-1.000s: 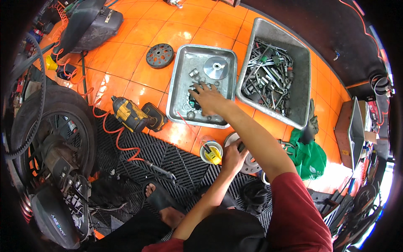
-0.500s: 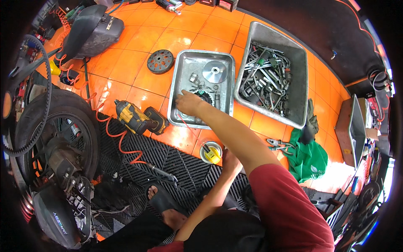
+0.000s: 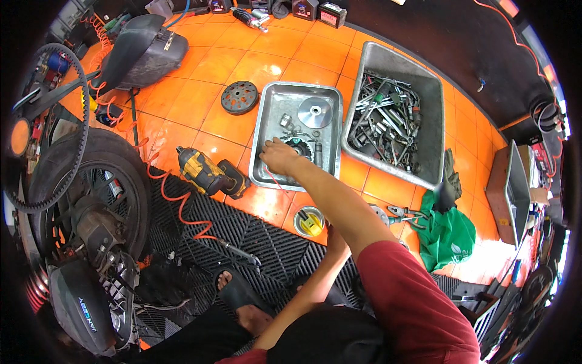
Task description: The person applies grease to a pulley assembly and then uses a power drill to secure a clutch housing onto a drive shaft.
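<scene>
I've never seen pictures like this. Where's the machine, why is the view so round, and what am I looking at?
There is no machine working here: these are a person's bare hands. A fisheye camera worn on the head looks down, so straight edges bend near the rim.

The right hand reaches into a metal tray holding a shiny disc and small parts. The left hand is partly hidden behind the right forearm, near a yellow object in a round container. I can't tell whether either hand grips anything.

On the orange tiled floor also lie a yellow-and-black power tool, a gray bin full of tools, and a green bag.
</scene>
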A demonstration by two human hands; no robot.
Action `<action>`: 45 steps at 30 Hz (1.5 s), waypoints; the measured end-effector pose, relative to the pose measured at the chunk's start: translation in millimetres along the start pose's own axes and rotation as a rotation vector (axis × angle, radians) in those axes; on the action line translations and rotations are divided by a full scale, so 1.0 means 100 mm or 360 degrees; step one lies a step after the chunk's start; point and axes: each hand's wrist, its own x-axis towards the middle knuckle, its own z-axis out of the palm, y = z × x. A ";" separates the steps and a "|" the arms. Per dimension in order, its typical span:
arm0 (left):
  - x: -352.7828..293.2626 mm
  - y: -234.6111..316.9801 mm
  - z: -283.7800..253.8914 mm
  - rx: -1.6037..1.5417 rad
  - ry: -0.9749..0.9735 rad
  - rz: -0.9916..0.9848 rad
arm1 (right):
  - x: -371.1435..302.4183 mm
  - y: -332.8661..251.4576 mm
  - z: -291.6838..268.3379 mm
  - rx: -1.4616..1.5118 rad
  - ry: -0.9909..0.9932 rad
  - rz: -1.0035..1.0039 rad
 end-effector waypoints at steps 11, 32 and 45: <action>-0.70 1.27 -1.25 -0.0375 0.0184 -0.0059 | -1.44 0.03 -1.65 0.1705 0.0620 0.0550; -0.76 4.44 -2.11 -0.0078 -0.0779 0.0100 | -3.51 -1.59 -3.73 0.0284 0.1679 0.0216; -1.09 4.66 -2.91 -0.0289 -0.0527 0.0784 | -5.56 -2.89 -2.54 0.1586 0.1738 0.2043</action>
